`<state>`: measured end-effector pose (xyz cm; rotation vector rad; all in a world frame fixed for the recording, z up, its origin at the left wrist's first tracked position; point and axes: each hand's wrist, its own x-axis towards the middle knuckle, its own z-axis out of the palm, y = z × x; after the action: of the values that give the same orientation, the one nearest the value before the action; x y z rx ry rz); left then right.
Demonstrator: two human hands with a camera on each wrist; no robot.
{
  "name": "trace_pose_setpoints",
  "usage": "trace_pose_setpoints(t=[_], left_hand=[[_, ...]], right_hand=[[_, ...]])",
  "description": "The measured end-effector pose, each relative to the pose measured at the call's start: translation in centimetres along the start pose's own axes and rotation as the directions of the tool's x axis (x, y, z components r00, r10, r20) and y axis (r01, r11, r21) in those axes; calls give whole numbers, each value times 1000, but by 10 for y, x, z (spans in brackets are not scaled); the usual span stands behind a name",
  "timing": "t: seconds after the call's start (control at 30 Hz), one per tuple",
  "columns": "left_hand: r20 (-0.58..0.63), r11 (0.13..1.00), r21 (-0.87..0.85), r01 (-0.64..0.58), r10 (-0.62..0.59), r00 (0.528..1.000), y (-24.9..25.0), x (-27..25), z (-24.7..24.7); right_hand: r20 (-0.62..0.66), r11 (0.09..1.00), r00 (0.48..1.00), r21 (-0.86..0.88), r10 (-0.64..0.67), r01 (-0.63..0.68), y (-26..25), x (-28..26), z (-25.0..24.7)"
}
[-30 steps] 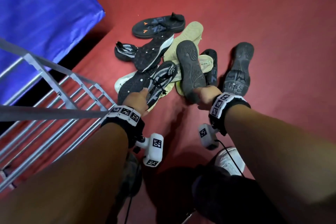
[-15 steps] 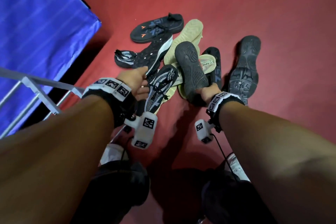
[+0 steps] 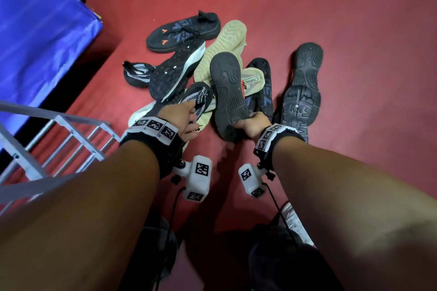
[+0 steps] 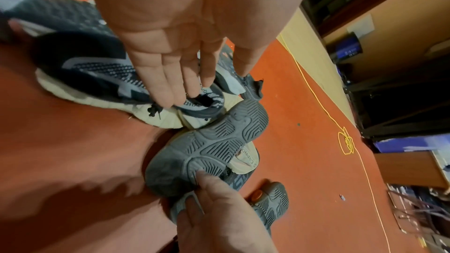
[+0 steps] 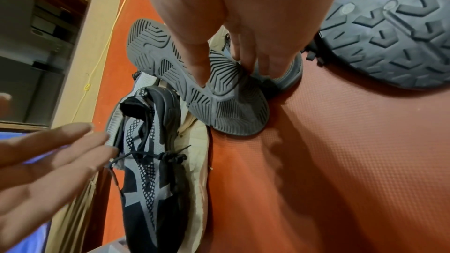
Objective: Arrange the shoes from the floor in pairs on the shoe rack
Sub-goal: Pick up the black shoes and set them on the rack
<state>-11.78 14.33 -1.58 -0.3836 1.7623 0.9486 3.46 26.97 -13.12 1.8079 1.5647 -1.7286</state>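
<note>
A pile of shoes lies on the red floor. My right hand [image 3: 250,121] grips the heel end of a dark grey shoe [image 3: 225,87] turned sole-up, thumb on the tread [image 5: 199,72] and fingers behind the upper. My left hand [image 3: 189,116] is open with straight fingers [image 4: 170,88] over the collar of a black-and-grey knit sneaker [image 3: 199,98] with a cream sole [image 4: 97,101]; I cannot tell whether they touch it. The grey metal shoe rack [image 3: 61,139] stands at the lower left, with no shoe on the part that shows.
Further shoes lie in the pile: a black one with orange marks [image 3: 182,33], a beige sole [image 3: 224,47], a black dotted sole [image 3: 177,71], a black lugged sole [image 3: 302,87] at the right. A blue panel [image 3: 42,30] stands left. A yellow cord [image 4: 345,141] crosses the floor.
My left hand let go of the knit sneaker and now lies open over it. My right hand has kept its grip on the dark grey shoe. The view shifted slightly.
</note>
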Motion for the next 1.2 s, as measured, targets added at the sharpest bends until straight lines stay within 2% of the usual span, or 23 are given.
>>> trace_pose_setpoints(t=[0.13,0.27,0.43,0.57,0.63,0.7,0.83,1.0,1.1,1.2], left_hand=[[-36,998,-63,-8,6,999,-23,4,6],[-21,999,-41,-23,23,1000,-27,1,8],[38,999,-32,-33,34,999,-35,10,1],[-27,999,-15,-35,34,999,-48,19,-5],[-15,1000,2,-15,15,1000,-48,23,-7],[20,1000,9,10,-10,1000,-49,26,-7],[193,992,-123,-8,31,981,-41,12,5],[253,948,-310,-74,158,954,-38,6,38],[268,934,-344,-94,194,944,-39,4,61],[245,937,-318,-146,230,942,-38,3,83]], right_hand=[[83,998,995,52,-49,44,1,-10,0],[178,978,983,208,-50,12,-1,-10,9],[219,967,975,255,-27,-31,-8,-15,16],[266,975,964,219,-31,-29,-35,-34,15],[263,950,964,308,-43,-42,-51,-50,11],[316,891,949,437,-22,-125,-58,-61,7],[374,838,924,526,-74,-146,-52,-67,-7],[446,871,892,464,-74,-160,-40,-67,-32],[366,899,929,423,-57,-111,-32,-60,-52],[154,912,988,407,-6,-58,-20,-49,-79]])
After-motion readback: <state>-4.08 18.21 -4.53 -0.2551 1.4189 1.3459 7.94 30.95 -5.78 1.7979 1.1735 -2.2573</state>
